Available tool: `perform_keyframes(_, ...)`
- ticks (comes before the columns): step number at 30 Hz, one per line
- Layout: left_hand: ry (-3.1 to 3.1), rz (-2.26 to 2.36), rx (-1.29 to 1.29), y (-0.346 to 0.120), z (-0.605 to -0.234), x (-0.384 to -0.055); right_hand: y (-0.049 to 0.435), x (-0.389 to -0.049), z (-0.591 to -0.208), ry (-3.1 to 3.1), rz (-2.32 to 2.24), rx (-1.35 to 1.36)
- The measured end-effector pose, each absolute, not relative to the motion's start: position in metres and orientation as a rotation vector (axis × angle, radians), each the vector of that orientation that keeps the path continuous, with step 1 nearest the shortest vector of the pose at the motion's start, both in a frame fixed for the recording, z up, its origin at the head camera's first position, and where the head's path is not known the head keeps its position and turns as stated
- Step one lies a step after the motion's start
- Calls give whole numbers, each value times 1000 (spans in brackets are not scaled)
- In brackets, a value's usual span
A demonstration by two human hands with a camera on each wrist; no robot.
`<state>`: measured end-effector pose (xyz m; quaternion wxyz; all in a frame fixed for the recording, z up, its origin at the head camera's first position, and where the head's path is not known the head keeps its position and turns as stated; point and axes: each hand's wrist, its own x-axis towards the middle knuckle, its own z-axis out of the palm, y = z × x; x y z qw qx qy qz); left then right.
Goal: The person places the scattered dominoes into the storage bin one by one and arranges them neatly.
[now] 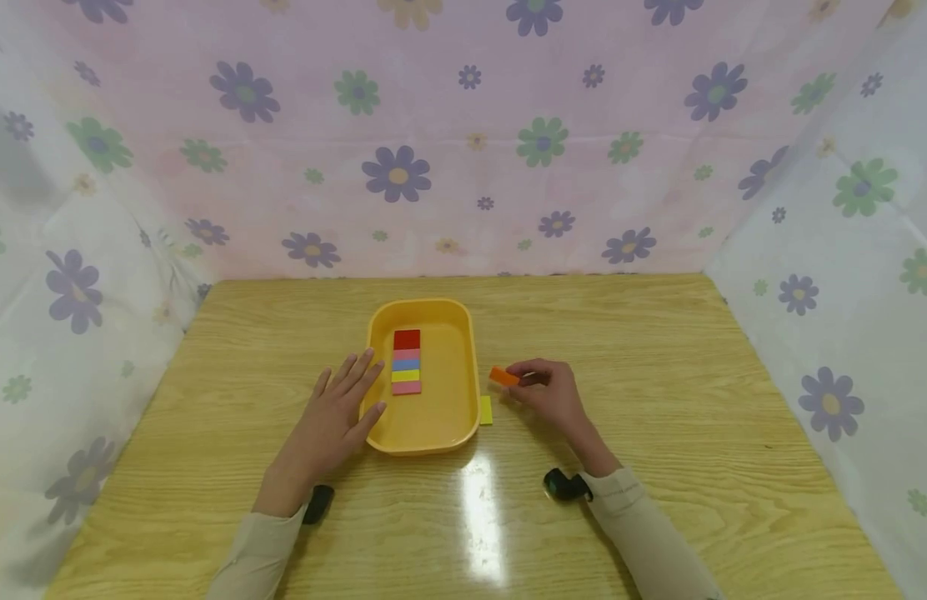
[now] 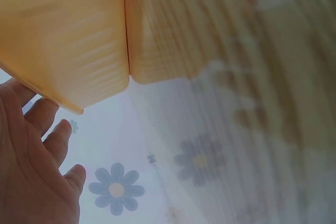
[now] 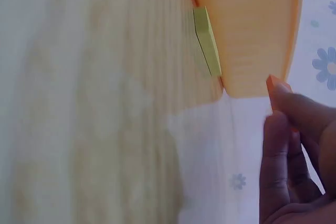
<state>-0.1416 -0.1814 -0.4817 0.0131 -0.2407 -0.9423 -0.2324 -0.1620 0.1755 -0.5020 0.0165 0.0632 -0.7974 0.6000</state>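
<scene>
A yellow-orange plastic tray (image 1: 441, 425) stands on the wooden table. Inside it, toward the left, several flat coloured blocks (image 1: 406, 365) lie in a column: red, pink, blue, yellow and pink. My left hand (image 1: 330, 414) rests on the tray's left rim with its fingers spread and straight; the left wrist view shows the fingertips (image 2: 63, 129) by the rim. Just right of the tray, my right hand (image 1: 549, 392) pinches an orange block (image 1: 504, 377) between thumb and fingers, above the table. A yellow block (image 1: 487, 410) lies against the outside of the tray's right wall.
The wooden table (image 1: 658, 350) runs back to a flowered cloth (image 1: 463, 167), which also hangs on both sides. A dark wrist device (image 1: 564, 485) sits by the right sleeve, and another (image 1: 318, 505) by the left.
</scene>
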Motion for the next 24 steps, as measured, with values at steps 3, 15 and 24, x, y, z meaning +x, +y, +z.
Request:
perform_keyframes(3, -2937, -722, -751, -181, -482, -142, 174, -160, -505, -2400, 1881, 232)
perform_keyframes(15, -2944, -714, -752, -180, -481, -145, 156, -147, -496, -2073, 2093, 204)
perform_keyframes(24, -2957, -697, -742, -182, -481, -143, 132, -136, -483, -2076, 2131, 263)
